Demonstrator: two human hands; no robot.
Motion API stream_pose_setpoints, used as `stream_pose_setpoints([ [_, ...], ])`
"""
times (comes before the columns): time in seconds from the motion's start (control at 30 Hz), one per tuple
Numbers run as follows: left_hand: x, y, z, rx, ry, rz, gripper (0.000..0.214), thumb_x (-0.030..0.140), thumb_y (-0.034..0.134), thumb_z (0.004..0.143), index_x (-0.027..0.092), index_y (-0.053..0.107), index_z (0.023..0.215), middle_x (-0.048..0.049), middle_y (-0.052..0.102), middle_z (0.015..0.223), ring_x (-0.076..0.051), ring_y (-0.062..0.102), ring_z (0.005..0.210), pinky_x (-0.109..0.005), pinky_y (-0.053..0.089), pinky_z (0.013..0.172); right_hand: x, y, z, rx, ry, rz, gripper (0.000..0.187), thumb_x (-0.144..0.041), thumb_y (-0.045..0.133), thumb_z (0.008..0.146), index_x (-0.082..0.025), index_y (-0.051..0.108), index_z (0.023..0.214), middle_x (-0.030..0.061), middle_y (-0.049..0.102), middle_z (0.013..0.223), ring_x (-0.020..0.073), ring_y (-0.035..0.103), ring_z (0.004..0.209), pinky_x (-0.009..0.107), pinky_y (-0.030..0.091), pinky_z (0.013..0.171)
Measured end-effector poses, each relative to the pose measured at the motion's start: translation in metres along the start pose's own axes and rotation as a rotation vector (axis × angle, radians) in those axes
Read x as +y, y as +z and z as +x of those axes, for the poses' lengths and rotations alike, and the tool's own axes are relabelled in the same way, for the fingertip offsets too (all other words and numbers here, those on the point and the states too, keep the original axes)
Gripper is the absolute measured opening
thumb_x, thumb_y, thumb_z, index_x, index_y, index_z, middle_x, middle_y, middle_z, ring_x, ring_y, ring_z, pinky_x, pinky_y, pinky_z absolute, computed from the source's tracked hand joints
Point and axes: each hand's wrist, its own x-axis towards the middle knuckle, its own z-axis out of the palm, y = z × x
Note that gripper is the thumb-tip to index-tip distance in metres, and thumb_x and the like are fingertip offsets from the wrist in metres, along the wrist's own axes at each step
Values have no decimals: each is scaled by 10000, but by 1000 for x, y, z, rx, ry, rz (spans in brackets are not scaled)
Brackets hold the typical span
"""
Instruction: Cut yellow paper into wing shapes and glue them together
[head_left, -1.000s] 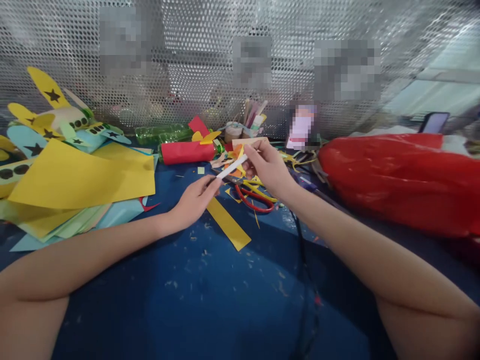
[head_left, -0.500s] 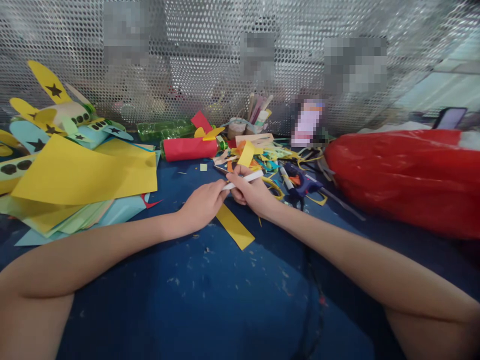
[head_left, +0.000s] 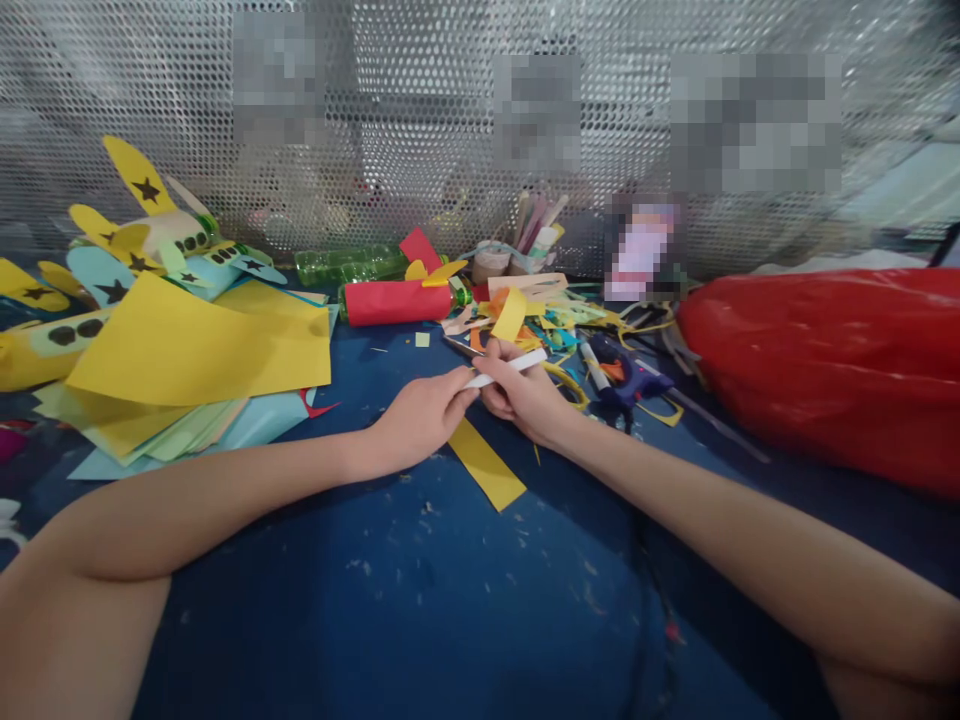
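over the blue table (head_left: 360, 620), left hand (head_left: 424, 415) and right hand (head_left: 525, 395), closer than before, both pinching a white stick (head_left: 529, 361)

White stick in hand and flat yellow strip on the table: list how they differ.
The white stick is slim and rod-like; the yellow strip is flat and wider. The white stick is in the right hand; the yellow strip lies on the blue table. Both are long and narrow.
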Motion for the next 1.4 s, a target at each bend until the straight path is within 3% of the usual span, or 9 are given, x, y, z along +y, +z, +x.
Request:
stream_pose_setpoints([
  [0.23, 0, -2, -2, 40, -39, -118, 170, 288, 438, 946, 175, 563, 966, 4, 623, 748, -131, 574, 615, -256, 420, 591, -2, 2, -2, 33, -26, 3, 351, -360, 668, 782, -236, 367, 651, -129, 374, 337, 43, 198, 284, 167, 144, 307],
  [0.4, 2, -9, -2, 206, -145, -78, 244, 395, 463, 932, 169, 543, 972, 43, 547, 592, -114, 513, 498, -240, 387, 508, -4, -4, 3, 231, -61, 81, 383, -427, 552, 830, -238, 322, 588, -113, 265, 334, 59, 166, 299, 206, 124, 317],
  [0.47, 10, -11, -6, 124, -31, 49, 226, 297, 378, 966, 167, 563, 956, 17, 590, 638, -120, 543, 532, -248, 407, 532, -3, -6, 6, 282, -42, 109, 350, -465, 540, 833, -237, 373, 627, -107, 288, 367, 63, 184, 322, 208, 143, 326],
  [0.6, 36, -8, -26, -200, 258, 437, 228, 90, 393, 887, 112, 607, 962, -86, 650, 818, -193, 635, 669, -279, 456, 517, 2, -5, 10, 280, -40, 69, 323, -490, 587, 817, -226, 449, 694, -88, 386, 427, 62, 255, 366, 200, 194, 356],
  [0.73, 55, 0, -48, -277, 217, 687, 470, 36, 428, 828, 36, 500, 1292, -222, 630, 1122, -198, 656, 647, -284, 480, 454, 5, -1, 6, 197, -66, -66, 285, -413, 643, 802, -223, 455, 702, -80, 441, 481, 63, 310, 393, 199, 220, 371],
  [0.93, 65, 5, -67, -289, 245, 780, 443, 38, 456, 794, 16, 603, 1212, -283, 653, 1115, -219, 656, 591, -277, 465, 400, 3, 11, -6, 1, -38, -130, 275, -503, 499, 879, -237, 482, 814, -39, 551, 617, 103, 477, 504, 229, 380, 457],
  [1.03, 68, 7, -73, -242, 260, 795, 463, 54, 448, 792, 26, 602, 1228, -277, 659, 1121, -206, 633, 537, -279, 455, 380, 2, 15, -10, -80, 7, -204, 234, -452, 565, 852, -229, 496, 826, -23, 577, 662, 120, 525, 587, 256, 432, 549],
  [1.13, 70, 7, -74, -226, 228, 824, 515, 66, 425, 809, 14, 534, 1310, -304, 582, 1248, -190, 621, 508, -289, 463, 373, 3, 14, -11, -42, -51, -297, 206, -362, 586, 853, -220, 480, 748, -49, 508, 589, 95, 449, 537, 235, 370, 522],
  [1.4, 70, 6, -67, -403, 138, 815, 544, 123, 433, 824, -39, 478, 1341, -370, 501, 1282, -220, 646, 528, -308, 494, 392, 10, 9, -9, 17, -106, -298, 310, -309, 623, 839, -227, 396, 645, -94, 385, 448, 69, 307, 393, 227, 236, 412],
])
